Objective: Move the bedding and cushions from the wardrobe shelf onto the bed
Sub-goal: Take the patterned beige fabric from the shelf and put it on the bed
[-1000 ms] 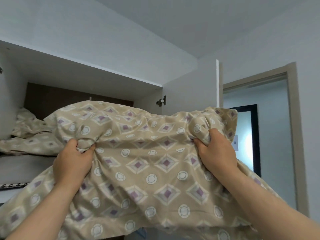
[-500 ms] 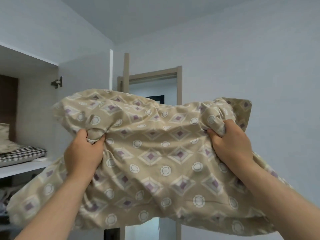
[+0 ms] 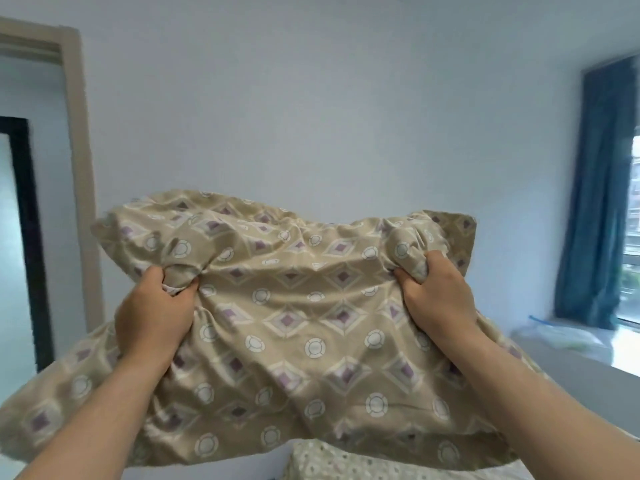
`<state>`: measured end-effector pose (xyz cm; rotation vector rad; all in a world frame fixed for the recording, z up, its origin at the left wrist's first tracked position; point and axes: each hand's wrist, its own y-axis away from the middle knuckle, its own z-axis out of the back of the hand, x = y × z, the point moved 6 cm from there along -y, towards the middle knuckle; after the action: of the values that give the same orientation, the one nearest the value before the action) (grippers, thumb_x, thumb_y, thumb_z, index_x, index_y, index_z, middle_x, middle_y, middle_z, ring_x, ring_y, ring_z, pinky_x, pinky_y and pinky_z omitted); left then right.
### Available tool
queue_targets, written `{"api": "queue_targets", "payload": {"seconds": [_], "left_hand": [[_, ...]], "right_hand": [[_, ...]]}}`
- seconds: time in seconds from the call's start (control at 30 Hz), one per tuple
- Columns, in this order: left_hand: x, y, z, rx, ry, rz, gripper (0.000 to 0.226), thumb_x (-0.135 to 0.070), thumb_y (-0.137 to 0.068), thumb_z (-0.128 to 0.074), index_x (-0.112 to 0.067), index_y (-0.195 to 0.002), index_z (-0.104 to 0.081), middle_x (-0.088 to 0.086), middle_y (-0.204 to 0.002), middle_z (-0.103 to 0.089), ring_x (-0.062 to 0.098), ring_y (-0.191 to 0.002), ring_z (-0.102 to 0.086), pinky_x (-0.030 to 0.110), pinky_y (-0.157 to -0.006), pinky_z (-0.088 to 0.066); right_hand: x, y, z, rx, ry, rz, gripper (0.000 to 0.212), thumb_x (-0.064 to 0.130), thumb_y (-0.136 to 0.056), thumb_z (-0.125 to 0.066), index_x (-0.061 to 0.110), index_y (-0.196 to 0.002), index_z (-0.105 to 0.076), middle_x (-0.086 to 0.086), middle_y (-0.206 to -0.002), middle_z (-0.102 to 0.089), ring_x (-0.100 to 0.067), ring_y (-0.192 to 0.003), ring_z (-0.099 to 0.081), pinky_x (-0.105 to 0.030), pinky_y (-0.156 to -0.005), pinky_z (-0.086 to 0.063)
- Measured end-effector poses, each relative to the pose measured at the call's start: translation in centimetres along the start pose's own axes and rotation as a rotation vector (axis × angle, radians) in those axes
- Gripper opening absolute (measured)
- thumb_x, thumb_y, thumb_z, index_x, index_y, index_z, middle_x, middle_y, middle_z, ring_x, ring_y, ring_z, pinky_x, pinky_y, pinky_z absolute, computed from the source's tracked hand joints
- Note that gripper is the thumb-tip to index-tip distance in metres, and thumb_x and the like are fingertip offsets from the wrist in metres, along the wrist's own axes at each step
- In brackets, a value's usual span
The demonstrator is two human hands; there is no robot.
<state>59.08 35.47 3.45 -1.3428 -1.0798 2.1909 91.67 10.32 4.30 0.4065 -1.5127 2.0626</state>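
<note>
The view has swung away from the wardrobe: its shelf and door are gone, and a door frame (image 3: 74, 168) at 9 o'clock and a blue curtain (image 3: 599, 188) at 3 o'clock now flank the bare wall. The beige patterned pillow (image 3: 294, 323) hangs mid-air, long axis running 9 to 3. The left hand (image 3: 156, 313) and right hand (image 3: 440, 299) each clench bunched fabric near its upper corners, equally near. The bed (image 3: 346, 462) lies below at 6 o'clock, so the drop is likely straight down.

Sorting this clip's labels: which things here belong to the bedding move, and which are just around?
Job:
pillow
left hand
right hand
spotted bedding

Around:
curtain
door frame
plastic bag
</note>
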Motion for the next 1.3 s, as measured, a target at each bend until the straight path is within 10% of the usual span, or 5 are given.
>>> {"api": "queue_targets", "payload": {"seconds": [0.8,1.3], "left_hand": [[-21.9,34.0,-48.2,0.934,0.346,-0.228,0.028,-0.053,-0.084,-0.051,-0.025,-0.084,-0.049,0.000,-0.074,-0.056,0.029,-0.068,-0.049,0.038,-0.059,-0.042],[-17.9,59.8,-69.0,1.300,0.353,-0.309,0.035,-0.055,-0.084,-0.052,-0.021,-0.087,-0.051,0.006,-0.083,-0.062,0.033,-0.073,-0.055,0.043,-0.065,-0.047]], "right_hand": [[-41.6,12.5,19.5,-0.149,0.697,-0.686,0.037,0.056,-0.086,-0.056,0.020,-0.087,-0.046,0.004,-0.080,-0.052,-0.025,-0.075,-0.054,-0.041,-0.065,-0.048],[-62.6,28.6,15.0,-0.145,0.832,-1.070,0.038,0.052,-0.089,-0.055,0.017,-0.100,-0.049,0.005,-0.086,-0.046,-0.027,-0.087,-0.053,-0.040,-0.068,-0.044]]}}
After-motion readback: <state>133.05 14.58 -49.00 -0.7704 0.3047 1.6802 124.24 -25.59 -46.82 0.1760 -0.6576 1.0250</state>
